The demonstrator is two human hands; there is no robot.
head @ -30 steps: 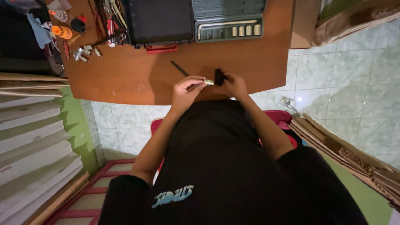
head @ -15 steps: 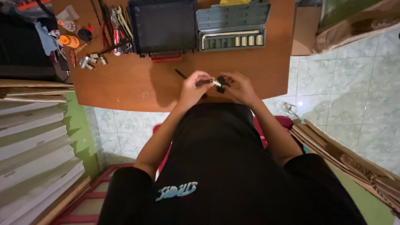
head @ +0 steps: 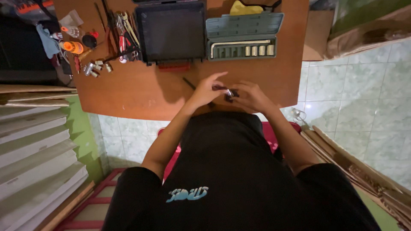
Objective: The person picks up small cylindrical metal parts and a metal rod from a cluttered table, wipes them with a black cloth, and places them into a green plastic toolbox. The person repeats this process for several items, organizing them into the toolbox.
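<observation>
My left hand (head: 207, 90) and my right hand (head: 249, 95) meet over the near edge of the brown wooden table (head: 141, 96). Between their fingertips sits a small dark tool with a silvery tip (head: 228, 93); both hands pinch it. A thin dark rod (head: 189, 84) lies on the table just left of my left hand, partly hidden under it.
A dark flat case (head: 172, 31) and a grey-green socket set box (head: 242, 36) lie at the table's far side. Loose sockets, pliers and small bottles (head: 92, 45) crowd the far left corner. Cardboard (head: 364, 167) leans at right; tiled floor lies below.
The view has shifted so the table sits lower in frame. My hands, apart a second ago, have come together on the small tool.
</observation>
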